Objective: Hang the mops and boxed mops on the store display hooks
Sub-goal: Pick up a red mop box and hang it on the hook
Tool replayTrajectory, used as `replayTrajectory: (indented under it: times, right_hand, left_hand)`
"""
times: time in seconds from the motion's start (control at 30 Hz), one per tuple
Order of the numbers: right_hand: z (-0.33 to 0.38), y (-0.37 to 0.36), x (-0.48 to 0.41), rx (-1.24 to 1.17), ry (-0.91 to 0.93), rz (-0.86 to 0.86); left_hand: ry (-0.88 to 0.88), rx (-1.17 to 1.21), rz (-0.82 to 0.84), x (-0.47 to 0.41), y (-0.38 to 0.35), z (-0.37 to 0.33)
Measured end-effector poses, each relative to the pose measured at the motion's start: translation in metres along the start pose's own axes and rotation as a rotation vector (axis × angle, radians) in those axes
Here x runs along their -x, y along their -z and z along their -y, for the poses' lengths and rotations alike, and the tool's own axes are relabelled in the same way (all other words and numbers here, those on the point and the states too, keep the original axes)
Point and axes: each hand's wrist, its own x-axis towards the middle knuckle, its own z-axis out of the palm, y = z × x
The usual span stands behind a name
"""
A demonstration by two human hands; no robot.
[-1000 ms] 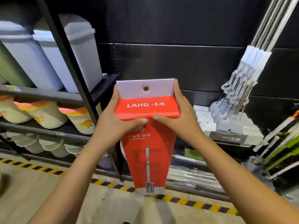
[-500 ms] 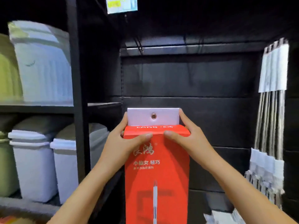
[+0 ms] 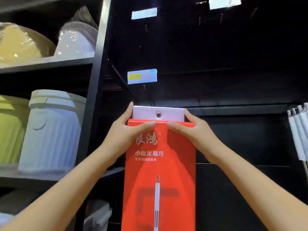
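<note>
Head view only. Your two hands hold one red boxed mop (image 3: 160, 172) upright in front of the black display wall (image 3: 233, 72). Left hand (image 3: 124, 135) is clamped on the box's upper left corner, thumb laid across the top front edge, fingers behind. Right hand (image 3: 195, 133) is clamped on the upper right corner the same way; the two thumb tips nearly meet at the middle of the edge, just below the tab.

One white hang tab (image 3: 158, 113) stands up from the box top, with one metal eyelet (image 3: 158, 115) in its centre. The tab sits below one price tag (image 3: 142, 78), blue with a yellow patch, at the tip of a display hook (image 3: 144, 87). The eyelet is under the hook tip and apart from it; the box is not yet on the hook.

Two more pale tags show higher up, one (image 3: 144, 13) directly above and one (image 3: 224, 3) toward the upper right; both are blurred and you cannot read them.

On your left, one black shelf unit (image 3: 93, 97) carries plastic goods: upper shelf, one yellow basin (image 3: 21, 42) and one white basin (image 3: 76, 40); next shelf, one green bin (image 3: 10, 130) beside one pale blue ribbed bin (image 3: 50, 130), close together. A further pale bin (image 3: 98, 214) shows low down, partly hidden.

At the right edge, white mop handles (image 3: 300, 130) hang in a bunch; at least three, exact count unclear.
</note>
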Motion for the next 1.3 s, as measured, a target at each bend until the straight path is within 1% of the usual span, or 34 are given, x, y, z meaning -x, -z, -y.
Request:
replayTrajectory:
  times: [0.17,0.27,0.4,0.53,0.63,0.73,0.93,1.3]
  right_hand:
    - [-0.010,0.006,-0.055,-0.032,0.040,0.026]
    - [-0.011,0.007,-0.082,-0.059,0.049,0.068]
    - [-0.010,0.006,-0.108,-0.051,0.110,0.089]
    - [-0.013,0.003,-0.125,-0.053,0.189,0.108]
    - [-0.019,0.000,-0.139,-0.029,0.205,0.105]
    - [-0.025,-0.004,-0.154,0.015,0.203,0.074]
    - [-0.022,-0.005,-0.169,-0.030,0.240,0.098]
    - [-0.020,-0.014,-0.183,0.052,0.177,0.056]
  left_hand:
    - [-0.025,-0.056,-0.060,-0.049,0.002,0.000]
    - [-0.055,-0.047,-0.105,-0.069,0.004,0.000]
    - [-0.115,-0.011,-0.177,-0.083,0.009,0.002]
    - [-0.167,-0.056,-0.223,-0.094,0.017,0.006]
    - [-0.200,-0.085,-0.238,-0.101,0.018,0.010]
    - [-0.232,-0.066,-0.219,-0.106,0.018,0.011]
    - [-0.317,-0.073,-0.103,-0.117,0.024,0.009]
    - [-0.315,-0.017,-0.067,-0.135,0.035,0.023]
